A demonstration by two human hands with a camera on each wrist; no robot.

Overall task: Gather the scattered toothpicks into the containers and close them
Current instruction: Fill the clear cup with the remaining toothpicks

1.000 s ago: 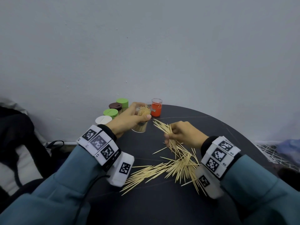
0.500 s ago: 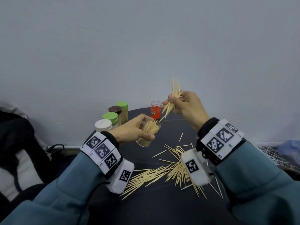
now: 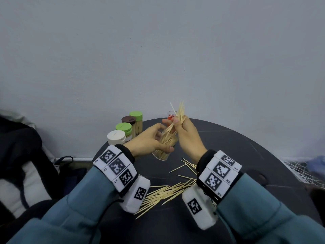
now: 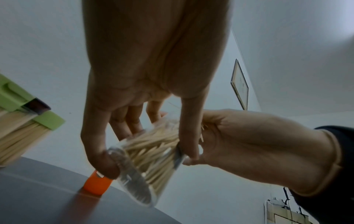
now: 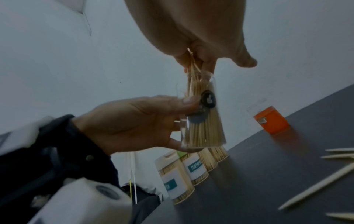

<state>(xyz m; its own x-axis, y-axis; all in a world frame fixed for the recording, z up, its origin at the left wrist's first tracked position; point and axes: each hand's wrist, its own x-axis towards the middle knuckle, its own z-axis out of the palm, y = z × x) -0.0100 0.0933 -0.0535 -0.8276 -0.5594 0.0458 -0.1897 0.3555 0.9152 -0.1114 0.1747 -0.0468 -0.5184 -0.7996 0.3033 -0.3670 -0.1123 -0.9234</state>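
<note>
My left hand [image 3: 149,140] grips a clear plastic container [image 3: 166,147] partly filled with toothpicks, tilted and lifted off the dark round table [image 3: 228,155]. My right hand [image 3: 184,131] pinches a bundle of toothpicks [image 3: 179,113] whose lower ends go into the container's mouth. In the left wrist view the container [image 4: 145,163] sits between thumb and fingers. The right wrist view shows the bundle [image 5: 193,72] entering the container [image 5: 203,121]. Loose toothpicks [image 3: 168,191] lie scattered on the table near my wrists.
Four closed toothpick containers stand at the table's back left: white lid [image 3: 116,136], green lid [image 3: 123,127], brown lid [image 3: 128,119], green lid [image 3: 136,114]. An orange container [image 3: 171,116] stands behind my hands. A dark bag [image 3: 26,155] lies at left.
My right hand lifted a bundle of toothpicks from the table, raised it high, then brought it down into the container, which my left hand lifted and tilted toward it.
</note>
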